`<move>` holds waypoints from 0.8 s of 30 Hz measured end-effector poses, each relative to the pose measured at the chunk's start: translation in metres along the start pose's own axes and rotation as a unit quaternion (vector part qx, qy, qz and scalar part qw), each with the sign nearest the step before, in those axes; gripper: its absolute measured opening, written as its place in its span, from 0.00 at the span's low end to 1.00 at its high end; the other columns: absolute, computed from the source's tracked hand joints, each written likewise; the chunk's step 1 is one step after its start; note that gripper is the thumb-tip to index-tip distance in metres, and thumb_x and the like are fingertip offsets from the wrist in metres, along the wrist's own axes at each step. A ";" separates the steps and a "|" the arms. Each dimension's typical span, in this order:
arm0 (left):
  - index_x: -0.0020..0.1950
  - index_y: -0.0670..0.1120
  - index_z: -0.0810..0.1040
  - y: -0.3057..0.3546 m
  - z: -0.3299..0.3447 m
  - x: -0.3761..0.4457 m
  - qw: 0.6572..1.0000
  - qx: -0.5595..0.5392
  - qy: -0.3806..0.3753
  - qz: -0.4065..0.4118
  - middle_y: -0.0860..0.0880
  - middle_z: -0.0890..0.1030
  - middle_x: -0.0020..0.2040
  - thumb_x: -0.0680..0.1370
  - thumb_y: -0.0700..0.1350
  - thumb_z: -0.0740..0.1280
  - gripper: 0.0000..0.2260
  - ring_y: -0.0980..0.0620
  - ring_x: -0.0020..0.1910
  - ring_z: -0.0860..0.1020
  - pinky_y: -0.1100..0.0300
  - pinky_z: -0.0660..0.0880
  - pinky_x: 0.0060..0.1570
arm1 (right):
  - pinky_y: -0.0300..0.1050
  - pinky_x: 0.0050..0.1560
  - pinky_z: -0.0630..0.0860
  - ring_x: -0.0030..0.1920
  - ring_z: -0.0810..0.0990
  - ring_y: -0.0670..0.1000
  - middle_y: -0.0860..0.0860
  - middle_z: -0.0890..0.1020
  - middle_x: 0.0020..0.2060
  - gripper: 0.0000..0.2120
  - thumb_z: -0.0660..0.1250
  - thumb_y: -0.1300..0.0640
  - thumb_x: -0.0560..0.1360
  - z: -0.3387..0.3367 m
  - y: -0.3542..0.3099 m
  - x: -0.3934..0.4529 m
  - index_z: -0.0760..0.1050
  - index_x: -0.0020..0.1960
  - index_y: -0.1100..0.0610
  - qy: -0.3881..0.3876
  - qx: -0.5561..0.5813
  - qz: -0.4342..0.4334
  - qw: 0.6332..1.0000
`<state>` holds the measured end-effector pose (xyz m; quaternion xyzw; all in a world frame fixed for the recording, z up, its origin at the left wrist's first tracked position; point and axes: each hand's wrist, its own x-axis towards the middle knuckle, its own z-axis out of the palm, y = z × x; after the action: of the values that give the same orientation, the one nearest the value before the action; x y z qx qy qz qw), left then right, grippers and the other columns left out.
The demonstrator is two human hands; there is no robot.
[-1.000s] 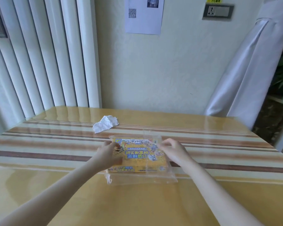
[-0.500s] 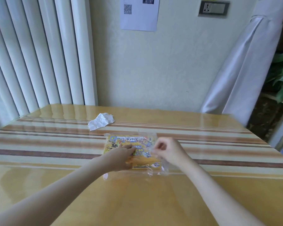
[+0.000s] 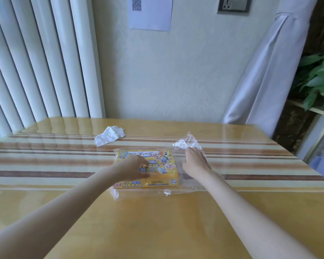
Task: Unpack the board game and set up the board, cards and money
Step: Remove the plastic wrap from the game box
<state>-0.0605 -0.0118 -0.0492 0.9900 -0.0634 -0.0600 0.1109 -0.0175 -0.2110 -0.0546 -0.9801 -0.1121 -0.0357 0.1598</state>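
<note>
A flat yellow board game box (image 3: 157, 165) lies in the middle of the table, partly inside a clear plastic wrapper (image 3: 187, 143). My left hand (image 3: 133, 170) rests on the box lid and holds it down, fingers curled over the lid. My right hand (image 3: 194, 162) pinches the wrapper at the box's right side and has it pulled up and out to the right, where it bunches into a crinkled peak. Loose film trails along the box's near edge.
A crumpled white tissue (image 3: 108, 135) lies behind the box to the left. The glossy striped wooden table (image 3: 157, 221) meets a wall at the back. Vertical blinds hang at the left, a curtain and a plant (image 3: 318, 75) at the right.
My right hand has moved from the top of the box to its right side, drawing the plastic wrapper off to the right. My left hand stays pressed on the lid.
</note>
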 end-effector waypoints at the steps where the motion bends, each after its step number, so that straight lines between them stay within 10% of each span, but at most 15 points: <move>1: 0.71 0.46 0.67 -0.009 -0.003 -0.002 0.998 -0.033 0.046 -0.021 0.48 0.65 0.72 0.79 0.49 0.62 0.21 0.49 0.69 0.67 0.57 0.63 0.66 | 0.45 0.62 0.66 0.68 0.64 0.59 0.61 0.62 0.70 0.24 0.55 0.68 0.76 0.005 0.002 0.007 0.57 0.72 0.66 -0.053 0.011 0.041 0.998; 6: 0.66 0.38 0.70 -0.068 -0.014 -0.003 0.972 -0.073 0.048 -0.216 0.42 0.72 0.66 0.79 0.44 0.60 0.17 0.45 0.63 0.72 0.57 0.68 0.59 | 0.41 0.47 0.71 0.50 0.73 0.57 0.57 0.70 0.59 0.24 0.54 0.66 0.76 0.018 0.026 0.039 0.60 0.71 0.63 -0.068 0.211 0.191 0.956; 10: 0.58 0.33 0.74 -0.086 -0.020 0.000 0.918 -0.286 -0.021 -0.273 0.40 0.80 0.51 0.79 0.38 0.61 0.11 0.46 0.40 0.79 0.59 0.78 0.38 | 0.34 0.20 0.69 0.26 0.77 0.48 0.63 0.78 0.52 0.20 0.52 0.77 0.74 0.001 0.027 0.049 0.67 0.63 0.67 -0.171 0.535 0.223 0.797; 13: 0.55 0.34 0.77 -0.086 -0.019 0.004 0.915 -0.306 -0.054 -0.258 0.42 0.81 0.45 0.79 0.40 0.61 0.11 0.48 0.36 0.80 0.59 0.80 0.38 | 0.33 0.17 0.59 0.20 0.69 0.44 0.59 0.82 0.38 0.14 0.55 0.75 0.75 0.000 0.015 0.049 0.75 0.54 0.68 -0.245 0.437 0.177 0.847; 19: 0.52 0.35 0.78 -0.080 -0.022 0.008 0.915 -0.307 -0.073 -0.252 0.42 0.82 0.45 0.79 0.45 0.64 0.13 0.48 0.37 0.82 0.57 0.81 0.36 | 0.42 0.35 0.71 0.35 0.72 0.53 0.54 0.71 0.42 0.08 0.57 0.67 0.75 0.018 0.029 0.054 0.73 0.50 0.63 -0.101 0.226 0.168 0.954; 24: 0.46 0.37 0.80 -0.083 -0.016 0.003 0.912 -0.321 -0.038 -0.252 0.45 0.83 0.38 0.78 0.46 0.66 0.12 0.52 0.32 0.82 0.59 0.80 0.32 | 0.46 0.33 0.76 0.27 0.80 0.52 0.58 0.74 0.42 0.12 0.50 0.69 0.78 0.012 0.018 0.042 0.62 0.59 0.62 -0.106 0.497 0.228 0.831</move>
<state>-0.0460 0.0717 -0.0532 0.8809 0.2071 -0.1409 0.4015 0.0282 -0.2146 -0.0673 -0.7639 0.0957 0.1662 0.6161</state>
